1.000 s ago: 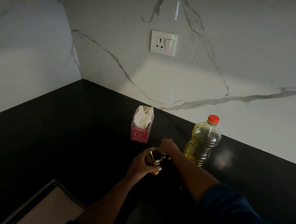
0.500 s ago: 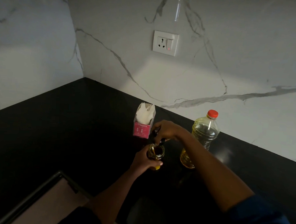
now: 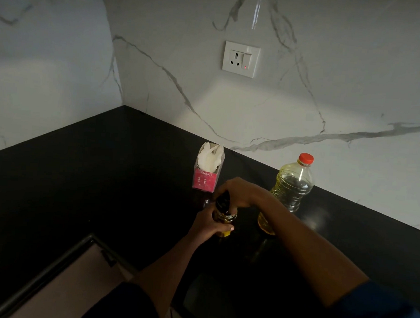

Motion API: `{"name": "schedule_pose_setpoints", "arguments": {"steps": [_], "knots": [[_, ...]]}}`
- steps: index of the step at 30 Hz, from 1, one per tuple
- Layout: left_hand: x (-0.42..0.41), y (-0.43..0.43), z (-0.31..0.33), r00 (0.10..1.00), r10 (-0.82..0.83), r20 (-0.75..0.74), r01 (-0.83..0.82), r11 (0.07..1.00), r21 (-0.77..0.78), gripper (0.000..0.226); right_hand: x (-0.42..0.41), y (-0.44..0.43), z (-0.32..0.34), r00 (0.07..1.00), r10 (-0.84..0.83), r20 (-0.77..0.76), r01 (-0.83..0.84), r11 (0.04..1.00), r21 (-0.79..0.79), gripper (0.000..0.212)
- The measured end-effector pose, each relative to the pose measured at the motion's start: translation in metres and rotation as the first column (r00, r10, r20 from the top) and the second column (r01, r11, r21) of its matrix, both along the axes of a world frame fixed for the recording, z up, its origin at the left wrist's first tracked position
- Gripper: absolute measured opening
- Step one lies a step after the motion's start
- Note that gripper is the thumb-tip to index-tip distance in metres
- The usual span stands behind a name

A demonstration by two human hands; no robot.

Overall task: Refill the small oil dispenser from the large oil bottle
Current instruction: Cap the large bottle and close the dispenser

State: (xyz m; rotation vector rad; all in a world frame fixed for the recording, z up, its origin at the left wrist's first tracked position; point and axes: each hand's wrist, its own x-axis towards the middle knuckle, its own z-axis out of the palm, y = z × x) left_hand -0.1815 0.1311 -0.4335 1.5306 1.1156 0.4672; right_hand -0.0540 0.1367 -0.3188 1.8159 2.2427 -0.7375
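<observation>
The small glass oil dispenser (image 3: 224,219) stands on the black counter (image 3: 105,177). My left hand (image 3: 206,224) is wrapped around its body. My right hand (image 3: 241,193) holds the dispenser's dark top (image 3: 223,201) right over the jar's mouth, touching it. The large oil bottle (image 3: 289,187), clear plastic with yellow oil and a red cap (image 3: 305,159), stands upright to the right of my right forearm, untouched, its cap on.
A pink tissue box (image 3: 205,174) with white tissue sticking out stands just behind the dispenser. A white wall socket (image 3: 241,59) is on the marble backsplash. A drawer or sink edge (image 3: 60,265) lies at the lower left.
My right hand lifted the dark top from the counter beside the dispenser, raised it, then brought it down onto the jar's mouth. My left hand kept its grip on the dispenser.
</observation>
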Motion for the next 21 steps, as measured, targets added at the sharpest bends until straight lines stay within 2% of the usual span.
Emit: {"name": "schedule_pose_setpoints", "arguments": {"steps": [5, 9, 11, 14, 16, 18, 21], "knots": [[0.001, 0.001, -0.001, 1.0, 0.006, -0.016, -0.005, 1.0, 0.01, 0.07, -0.001, -0.004, -0.005, 0.997, 0.067, 0.039, -0.066, 0.997, -0.032, 0.064], [0.002, 0.0, 0.001, 0.999, 0.012, -0.03, -0.01, 0.999, 0.052, 0.068, -0.003, -0.008, -0.007, 0.998, 0.041, 0.039, -0.041, 0.999, 0.01, 0.061], [0.003, 0.0, 0.002, 0.998, 0.016, -0.054, -0.011, 0.997, 0.081, 0.066, -0.006, -0.01, -0.009, 0.999, -0.036, 0.024, 0.035, 0.998, 0.052, 0.055], [0.003, -0.001, 0.001, 0.999, 0.031, -0.044, -0.027, 0.995, 0.096, 0.067, -0.018, -0.01, -0.016, 0.964, -0.266, -0.004, 0.265, 0.959, 0.105, 0.043], [0.003, -0.001, 0.0, 0.998, 0.049, -0.046, -0.046, 0.996, 0.078, 0.067, -0.024, -0.01, -0.019, 0.934, -0.356, 0.025, 0.35, 0.927, 0.135, 0.046], [0.004, -0.002, 0.0, 0.996, 0.065, -0.058, -0.061, 0.996, 0.069, 0.065, -0.022, -0.01, -0.017, 0.908, -0.418, -0.008, 0.418, 0.906, 0.064, 0.056], [0.005, -0.001, -0.001, 0.996, 0.068, -0.055, -0.064, 0.995, 0.077, 0.067, -0.004, -0.014, -0.008, 0.851, -0.502, -0.152, 0.48, 0.862, -0.16, 0.058]]}}
